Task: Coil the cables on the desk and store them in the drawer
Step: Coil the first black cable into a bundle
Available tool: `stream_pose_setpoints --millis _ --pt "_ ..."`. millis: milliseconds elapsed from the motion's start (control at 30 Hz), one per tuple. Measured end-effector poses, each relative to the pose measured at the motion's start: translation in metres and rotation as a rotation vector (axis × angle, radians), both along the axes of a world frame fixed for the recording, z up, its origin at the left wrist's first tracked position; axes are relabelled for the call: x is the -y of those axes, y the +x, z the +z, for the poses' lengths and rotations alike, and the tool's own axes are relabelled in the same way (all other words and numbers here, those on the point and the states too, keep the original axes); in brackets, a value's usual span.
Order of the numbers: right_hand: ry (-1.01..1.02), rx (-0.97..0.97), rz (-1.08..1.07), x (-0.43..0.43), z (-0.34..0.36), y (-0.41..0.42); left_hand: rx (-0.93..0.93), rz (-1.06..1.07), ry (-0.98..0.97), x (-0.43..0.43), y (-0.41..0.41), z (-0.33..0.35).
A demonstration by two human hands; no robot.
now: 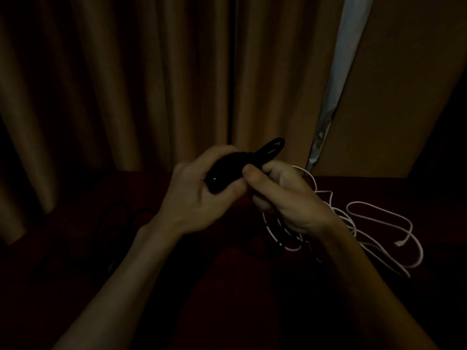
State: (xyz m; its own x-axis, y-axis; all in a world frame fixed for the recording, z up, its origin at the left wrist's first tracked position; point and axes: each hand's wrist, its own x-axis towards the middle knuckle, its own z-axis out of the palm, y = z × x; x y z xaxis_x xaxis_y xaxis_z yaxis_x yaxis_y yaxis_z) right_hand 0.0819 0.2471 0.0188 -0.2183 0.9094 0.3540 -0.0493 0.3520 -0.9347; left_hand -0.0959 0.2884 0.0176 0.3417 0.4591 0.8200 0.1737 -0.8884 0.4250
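Observation:
A black cable (235, 165) wound into a tight bundle is held above the dark red desk (227, 286). My left hand (199, 198) grips the thick end of the bundle. My right hand (288, 198) pinches its other end, where a loop sticks up to the right. A loose white cable (379, 223) lies tangled on the desk under and to the right of my right hand, its plug end at the right. Another dark cable (118, 223) lies faintly visible on the desk at the left. No drawer shows in this dim view.
Tan curtains (126, 84) hang close behind the desk. A brown panel (404, 109) stands at the back right, with a pale strip beside it. The scene is very dark.

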Motion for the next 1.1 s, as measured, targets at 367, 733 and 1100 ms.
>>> stream_pose_setpoints --millis 367,733,1100 --pt "0.002 -0.152 0.149 0.005 0.001 0.011 0.110 -0.375 -0.539 0.005 0.006 0.001" --pt "0.243 0.182 -0.041 0.014 0.012 0.015 0.018 -0.682 -0.999 0.006 0.009 0.002" --pt "0.220 0.003 -0.082 0.016 0.012 -0.002 -0.072 -0.624 -0.825 0.006 -0.003 0.006"
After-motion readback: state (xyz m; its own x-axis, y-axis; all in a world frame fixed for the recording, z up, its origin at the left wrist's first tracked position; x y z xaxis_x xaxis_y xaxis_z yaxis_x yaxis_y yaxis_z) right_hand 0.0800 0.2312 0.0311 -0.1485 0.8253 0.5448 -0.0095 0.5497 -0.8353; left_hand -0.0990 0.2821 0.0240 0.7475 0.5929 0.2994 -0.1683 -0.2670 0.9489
